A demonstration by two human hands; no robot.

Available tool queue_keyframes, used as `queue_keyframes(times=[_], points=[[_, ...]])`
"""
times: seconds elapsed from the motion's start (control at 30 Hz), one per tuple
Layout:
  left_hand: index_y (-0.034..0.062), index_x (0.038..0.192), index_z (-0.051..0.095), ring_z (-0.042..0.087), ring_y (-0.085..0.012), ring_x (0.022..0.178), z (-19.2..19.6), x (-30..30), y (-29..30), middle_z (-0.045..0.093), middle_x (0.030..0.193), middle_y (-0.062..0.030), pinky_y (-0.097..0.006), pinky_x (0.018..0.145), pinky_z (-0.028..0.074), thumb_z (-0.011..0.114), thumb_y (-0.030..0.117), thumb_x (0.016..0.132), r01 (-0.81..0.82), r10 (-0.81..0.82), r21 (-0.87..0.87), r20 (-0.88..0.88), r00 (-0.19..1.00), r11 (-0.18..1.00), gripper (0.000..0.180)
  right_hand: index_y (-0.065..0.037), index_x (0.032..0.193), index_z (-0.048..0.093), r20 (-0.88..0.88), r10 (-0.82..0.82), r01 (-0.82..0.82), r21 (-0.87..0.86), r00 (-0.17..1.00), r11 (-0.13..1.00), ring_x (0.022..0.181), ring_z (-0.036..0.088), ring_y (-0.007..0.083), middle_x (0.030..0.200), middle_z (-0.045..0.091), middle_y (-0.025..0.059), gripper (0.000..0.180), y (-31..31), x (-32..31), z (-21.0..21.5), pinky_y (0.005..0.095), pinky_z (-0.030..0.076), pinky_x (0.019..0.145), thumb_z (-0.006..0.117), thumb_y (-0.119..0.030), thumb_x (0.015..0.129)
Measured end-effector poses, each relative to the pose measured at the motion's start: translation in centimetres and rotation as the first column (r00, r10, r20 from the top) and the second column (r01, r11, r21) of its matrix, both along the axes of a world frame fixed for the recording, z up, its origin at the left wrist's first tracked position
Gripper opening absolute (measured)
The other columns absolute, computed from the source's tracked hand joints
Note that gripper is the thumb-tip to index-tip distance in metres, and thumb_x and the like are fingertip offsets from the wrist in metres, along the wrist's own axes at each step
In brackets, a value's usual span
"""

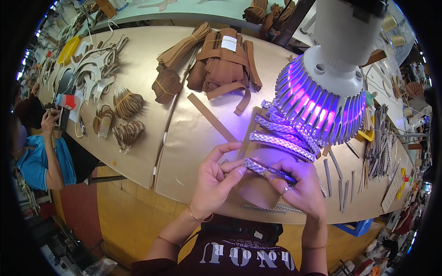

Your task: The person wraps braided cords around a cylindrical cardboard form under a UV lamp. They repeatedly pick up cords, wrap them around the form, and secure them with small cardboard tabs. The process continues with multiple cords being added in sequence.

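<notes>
Both hands pinch one braided strap [254,166] at the desk's near edge: left hand [212,181] its end, right hand [299,186] its middle; light, floppy, probably best gripped flat.

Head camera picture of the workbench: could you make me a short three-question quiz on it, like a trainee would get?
1. True or false: both hands, left hand and right hand, grip the same braided strip.
2. What sits directly above the other braided strips? A) finned lamp glowing purple B) a fan C) a sewing machine
3. Fill in: the bundled brown leather straps lie at the table's ____ side from the person.

Key: 1 true; 2 A; 3 far.
</notes>
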State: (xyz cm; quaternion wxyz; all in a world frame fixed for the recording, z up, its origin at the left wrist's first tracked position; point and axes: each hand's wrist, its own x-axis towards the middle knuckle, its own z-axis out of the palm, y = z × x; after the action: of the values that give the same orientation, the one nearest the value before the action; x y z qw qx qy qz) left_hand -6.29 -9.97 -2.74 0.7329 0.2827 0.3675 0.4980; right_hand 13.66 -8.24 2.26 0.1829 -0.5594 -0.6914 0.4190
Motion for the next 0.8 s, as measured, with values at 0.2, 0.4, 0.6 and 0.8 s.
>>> queue_keyframes(times=[0.2,0.4,0.6,0.8], points=[[-0.0038,0.133,0.034,0.061,-0.014,0.106,-0.1,-0.2,0.0,0.065,0.114,-0.0222,-0.022,0.093,0.045,0.053,-0.002,0.093,0.015,-0.015,0.013,-0.011,1.0,1.0,0.044,-0.004,0.082,0.067,-0.019,-0.057,0.057,-0.012,0.998,0.998,0.047,0.048,0.0236,0.059,0.052,0.0101,0.015,0.0,-0.1,-0.3,0.0332,0.038,0.048,0.072,-0.019,0.078],[-0.004,0.134,0.032,0.063,-0.017,0.105,0.0,-0.1,0.0,0.065,0.113,-0.0219,-0.026,0.093,0.048,0.051,-0.007,0.09,-0.012,0.011,0.009,0.039,0.999,1.0,0.048,0.002,0.083,0.068,-0.013,-0.036,0.036,-0.029,0.999,0.999,0.053,0.043,0.0057,0.057,0.053,0.0016,0.012,0.1,-0.1,0.0,0.0242,0.035,0.048,0.069,-0.01,0.082],[-0.0041,0.132,0.035,0.064,-0.0157,0.102,0.2,-0.1,0.0,0.066,0.109,-0.0208,-0.025,0.091,0.049,0.056,-0.004,0.09,-0.037,0.037,-0.017,0.013,0.999,0.999,0.047,0.002,0.083,0.068,0.003,-0.062,0.062,-0.072,0.998,0.995,0.053,0.042,0.0056,0.056,0.051,0.0011,0.013,0.2,-0.3,0.2,0.0247,0.035,0.048,0.07,-0.011,0.082],[-0.0036,0.126,0.041,0.066,-0.0127,0.089,-1.0,0.4,0.4,0.069,0.098,-0.0168,-0.023,0.082,0.051,0.063,0.004,0.091,-0.105,0.101,-0.098,-0.044,0.994,0.99,0.042,0.001,0.085,0.064,-0.033,-0.089,0.086,-0.073,0.995,0.994,0.059,0.047,0.004,0.065,0.057,-0.0007,0.013,0.0,-0.5,0.0,0.0221,0.038,0.052,0.072,-0.009,0.082]])
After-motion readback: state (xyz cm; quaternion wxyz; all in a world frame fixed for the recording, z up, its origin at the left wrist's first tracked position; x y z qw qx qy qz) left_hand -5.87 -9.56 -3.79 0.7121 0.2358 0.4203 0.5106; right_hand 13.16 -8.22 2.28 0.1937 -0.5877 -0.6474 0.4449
